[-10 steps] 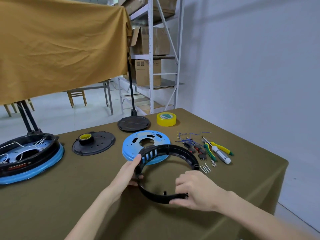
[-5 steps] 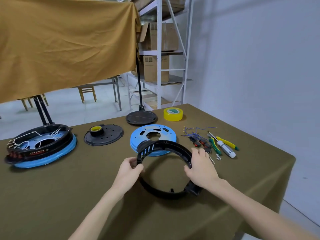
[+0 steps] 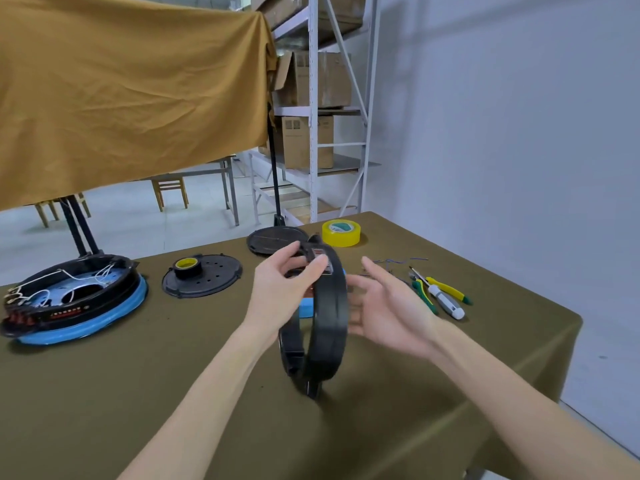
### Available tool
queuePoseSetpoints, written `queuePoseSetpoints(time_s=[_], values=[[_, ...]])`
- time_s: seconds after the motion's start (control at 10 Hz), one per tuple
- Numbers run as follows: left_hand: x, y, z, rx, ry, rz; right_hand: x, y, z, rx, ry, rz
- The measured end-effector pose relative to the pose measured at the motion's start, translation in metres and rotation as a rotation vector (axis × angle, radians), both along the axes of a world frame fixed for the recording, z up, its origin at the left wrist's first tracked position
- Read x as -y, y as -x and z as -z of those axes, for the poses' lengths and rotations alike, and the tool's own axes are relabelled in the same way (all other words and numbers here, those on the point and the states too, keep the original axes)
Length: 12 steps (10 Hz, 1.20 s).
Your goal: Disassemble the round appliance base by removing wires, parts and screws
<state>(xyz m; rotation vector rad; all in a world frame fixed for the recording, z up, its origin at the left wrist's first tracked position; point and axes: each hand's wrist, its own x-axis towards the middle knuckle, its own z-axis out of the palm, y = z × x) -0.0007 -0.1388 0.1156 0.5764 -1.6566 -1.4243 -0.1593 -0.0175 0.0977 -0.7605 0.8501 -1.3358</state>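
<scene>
My worktop wears an olive cloth. On it, far left, sits a black-and-blue round base with white wires; next a black perforated disc carrying a small tape roll, a dark round plate, yellow tape, and pliers beside a screwdriver.

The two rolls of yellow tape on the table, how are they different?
The yellow tape roll by the far edge lies straight on the tablecloth; the smaller tape roll sits on a black perforated disc. The far one is wider, yellow outside with a green and white core; the smaller one is dark outside, yellow inside. Both lie flat, untouched by either hand.
</scene>
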Motion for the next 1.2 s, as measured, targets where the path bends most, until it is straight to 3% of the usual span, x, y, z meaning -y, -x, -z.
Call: queuePoseSetpoints(time_s=[0.1,0.2,0.3,0.4,0.6,0.7,0.8,0.9,1.1,1.2], values=[[-0.006,0.022,0.001,0.125,0.198,0.073,-0.007,-0.002,-0.013,-0.021,0.028,0.229],[0.004,0.023,0.023,0.312,0.475,-0.149,-0.018,0.012,-0.004,0.039,-0.102,0.477],[0.022,0.007,0.061,0.523,0.415,-0.204,-0.031,0.030,0.017,0.097,-0.223,0.633],[0.030,-0.009,0.094,0.551,0.183,0.012,-0.032,0.039,0.036,0.179,-0.293,0.733],[0.028,-0.017,0.118,0.463,0.094,0.048,-0.027,0.040,0.063,0.267,-0.444,0.744],[0.028,-0.022,0.121,0.406,0.071,-0.064,-0.019,0.035,0.073,0.010,-0.538,0.819],[0.032,-0.033,0.126,0.358,0.066,-0.117,-0.010,0.029,0.080,-0.615,-0.599,0.831],[0.037,-0.038,0.128,0.325,0.035,-0.131,0.002,0.026,0.086,-0.977,-0.489,0.737],[0.042,-0.039,0.135,0.395,0.092,-0.096,0.028,0.033,0.088,-1.185,-0.442,0.642],[0.046,-0.038,0.140,0.435,0.112,-0.124,0.022,0.037,0.080,-1.124,-0.352,0.757]])
